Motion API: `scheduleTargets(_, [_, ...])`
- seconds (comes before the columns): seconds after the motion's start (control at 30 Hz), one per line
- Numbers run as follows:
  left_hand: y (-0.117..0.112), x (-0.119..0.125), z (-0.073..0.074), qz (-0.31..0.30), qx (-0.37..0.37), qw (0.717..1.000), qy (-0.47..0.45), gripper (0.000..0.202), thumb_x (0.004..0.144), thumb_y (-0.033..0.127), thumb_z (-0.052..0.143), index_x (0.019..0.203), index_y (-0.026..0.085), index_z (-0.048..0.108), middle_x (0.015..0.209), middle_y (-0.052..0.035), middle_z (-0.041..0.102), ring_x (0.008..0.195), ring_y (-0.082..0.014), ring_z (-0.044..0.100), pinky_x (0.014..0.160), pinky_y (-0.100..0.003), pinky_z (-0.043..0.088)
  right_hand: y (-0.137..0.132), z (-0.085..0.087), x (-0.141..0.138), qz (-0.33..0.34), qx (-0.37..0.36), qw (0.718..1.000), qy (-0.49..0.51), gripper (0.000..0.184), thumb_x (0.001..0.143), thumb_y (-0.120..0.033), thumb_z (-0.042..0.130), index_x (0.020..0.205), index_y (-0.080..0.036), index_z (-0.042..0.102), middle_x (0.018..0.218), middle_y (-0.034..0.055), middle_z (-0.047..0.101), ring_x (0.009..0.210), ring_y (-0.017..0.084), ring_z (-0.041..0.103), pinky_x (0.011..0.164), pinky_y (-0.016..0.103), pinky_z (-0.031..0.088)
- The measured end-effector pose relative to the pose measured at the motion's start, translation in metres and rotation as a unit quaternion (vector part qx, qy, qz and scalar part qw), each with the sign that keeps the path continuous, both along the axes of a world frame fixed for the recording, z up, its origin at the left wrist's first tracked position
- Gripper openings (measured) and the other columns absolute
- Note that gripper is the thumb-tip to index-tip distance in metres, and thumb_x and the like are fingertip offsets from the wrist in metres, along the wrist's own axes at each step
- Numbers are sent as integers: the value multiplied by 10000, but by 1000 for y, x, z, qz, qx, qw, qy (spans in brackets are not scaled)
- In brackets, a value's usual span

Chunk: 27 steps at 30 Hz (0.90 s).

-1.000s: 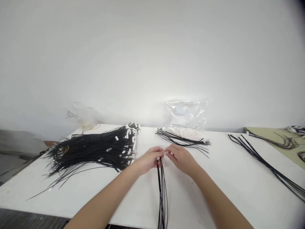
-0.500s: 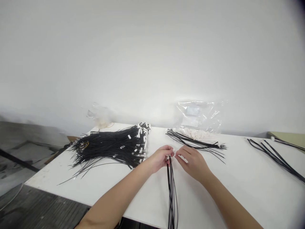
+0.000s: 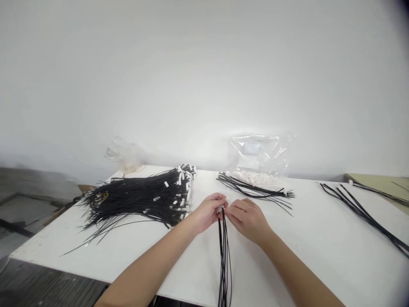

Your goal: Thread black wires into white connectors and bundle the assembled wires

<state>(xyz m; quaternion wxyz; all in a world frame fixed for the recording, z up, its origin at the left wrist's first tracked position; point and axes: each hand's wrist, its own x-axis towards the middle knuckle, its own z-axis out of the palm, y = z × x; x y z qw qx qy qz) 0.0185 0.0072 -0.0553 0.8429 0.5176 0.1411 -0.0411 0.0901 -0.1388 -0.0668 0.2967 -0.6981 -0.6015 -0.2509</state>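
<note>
My left hand (image 3: 209, 214) is closed around a small white connector (image 3: 220, 209) at the upper end of a bunch of black wires (image 3: 225, 260). The wires hang down from it past the table's front edge. My right hand (image 3: 246, 218) is drawn into a pinch right beside the connector, its fingertips touching or nearly touching the wire ends. What lies between those fingertips is too small to make out. Just beyond my hands, a flat bunch of black wires (image 3: 246, 188) with white connectors rests on the table.
A large pile of black wires (image 3: 137, 196) with white connector ends covers the left of the white table (image 3: 128, 251). Behind my hands, a clear plastic bag (image 3: 262, 157) holds small white parts (image 3: 255, 178). More black wires (image 3: 361, 213) lie on the right, near a pale green surface (image 3: 377, 181).
My right hand has closed in on the connector in my left hand. The whole scene has shifted slightly left in the view.
</note>
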Motion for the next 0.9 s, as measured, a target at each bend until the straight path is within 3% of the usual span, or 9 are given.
scheduleTargets(0.23, [-2,1,0,6,11,1000,8,232,693,295,603,846,188,466,731,22,473,489,-35,430,500,-197,324,-1,4,2,-15,15,994,-104,151,784,-65,503,710,-191,543,614,-27,468,528,64,335,591,246,277])
scheduleTargets(0.43, [-5,0,5,2,11,1000,6,212,713,292,585,856,194,462,722,23,469,516,-41,440,508,-194,328,-1,3,5,4,18,987,-160,174,787,-35,487,859,-183,544,677,-19,516,571,69,376,622,260,296])
scheduleTargets(0.57, [-6,-2,9,-4,-1,1000,-2,206,718,305,586,829,190,454,692,32,450,517,-40,432,508,-190,336,2,0,7,1,20,983,-183,163,782,-41,496,859,-180,533,667,-25,510,563,71,367,644,269,310])
scheduleTargets(0.9, [-10,-5,27,-26,52,998,8,311,727,336,571,988,169,546,708,-1,472,525,-48,441,458,-176,297,6,-2,6,35,0,996,-80,124,798,-96,423,780,-195,496,735,-4,523,619,81,421,644,245,330])
